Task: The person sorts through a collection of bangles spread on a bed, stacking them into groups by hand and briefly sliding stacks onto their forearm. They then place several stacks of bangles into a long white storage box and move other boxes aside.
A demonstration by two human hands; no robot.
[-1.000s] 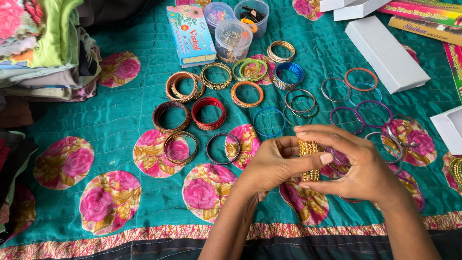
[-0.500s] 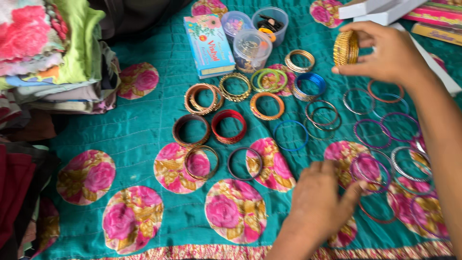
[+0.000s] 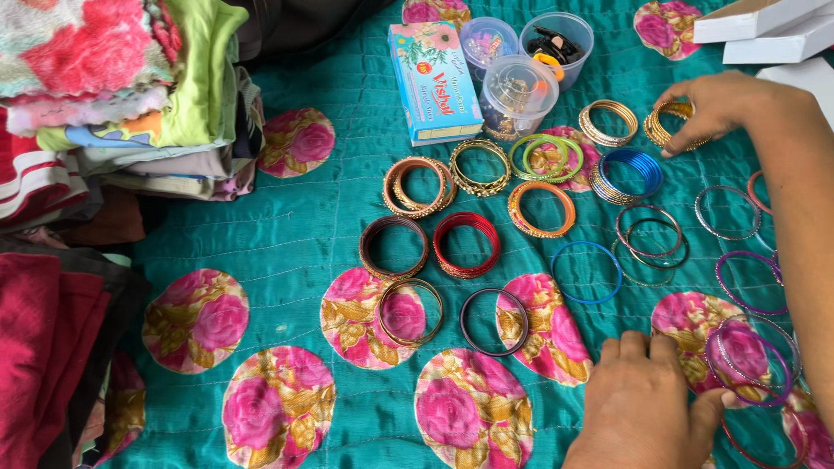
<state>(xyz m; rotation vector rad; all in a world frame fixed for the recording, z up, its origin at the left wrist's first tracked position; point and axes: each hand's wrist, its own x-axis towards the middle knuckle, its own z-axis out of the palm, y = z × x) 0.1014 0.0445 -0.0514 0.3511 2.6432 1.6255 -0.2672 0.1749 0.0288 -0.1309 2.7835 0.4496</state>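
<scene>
Right hand (image 3: 717, 104): fingers pinched around a gold bangle set (image 3: 669, 124), setting it flat on the teal quilt (image 3: 287, 234) beside another gold set (image 3: 608, 122), at the end of the top row.
Left hand (image 3: 643, 404): flat on the quilt, palm down, holding nothing, likely bracing the reach.
Layout: bangles lie flat in rows, grouped by colour, blue set (image 3: 627, 174) just below.
Behind: clear tubs (image 3: 519, 87), a small box (image 3: 434, 82).

The right hand (image 3: 717, 104) covers part of the gold bangles (image 3: 665, 124), so their count cannot be told. The left hand (image 3: 643, 408) runs off the bottom edge. White boxes (image 3: 764, 30) are cut by the top-right corner. The tubs' (image 3: 556, 39) contents are too small to identify.
</scene>
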